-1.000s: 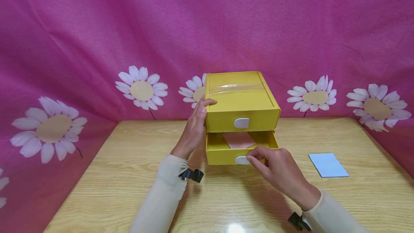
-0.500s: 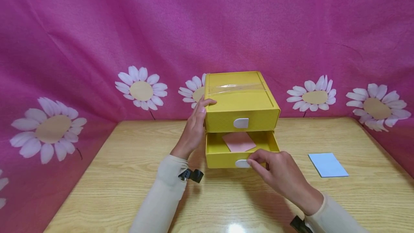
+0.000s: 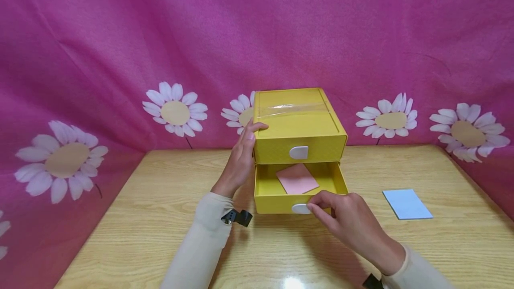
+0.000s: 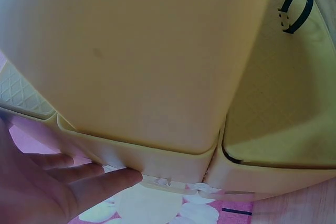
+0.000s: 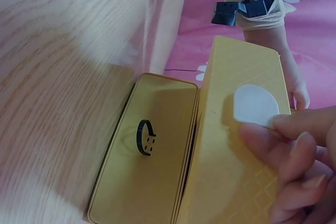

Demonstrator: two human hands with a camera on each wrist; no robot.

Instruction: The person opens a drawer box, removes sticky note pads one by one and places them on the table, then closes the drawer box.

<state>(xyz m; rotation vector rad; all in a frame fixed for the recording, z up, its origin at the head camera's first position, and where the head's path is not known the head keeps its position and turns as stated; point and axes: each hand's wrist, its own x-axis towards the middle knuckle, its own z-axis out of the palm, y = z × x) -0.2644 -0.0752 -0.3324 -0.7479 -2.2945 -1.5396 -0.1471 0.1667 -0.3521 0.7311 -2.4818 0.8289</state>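
A yellow drawer unit (image 3: 295, 126) stands on the table in the head view. Its drawer (image 3: 277, 205) below the top one is pulled out towards me. Inside lies a pink pad of sticky notes (image 3: 295, 177). My right hand (image 3: 353, 220) pinches the white tab handle (image 5: 254, 104) on that drawer's front between thumb and index finger. Against the unit's left side rests my left hand (image 3: 238, 159), fingers extended, one fingertip over the top edge. In the right wrist view, a lower drawer (image 5: 152, 182) with a black loop handle (image 5: 140, 137) sits pushed in.
On the table (image 3: 160, 217), right of the unit, lies a light blue pad of sticky notes (image 3: 407, 204). Clear tape (image 3: 287, 108) crosses the unit's top. The top drawer's white tab (image 3: 299, 152) faces me. A pink cloth (image 3: 281, 26) with daisies hangs behind.
My right hand has drawn the drawer further out towards me, so more of the pink sticky notes shows. The left hand has stayed on the unit's side.
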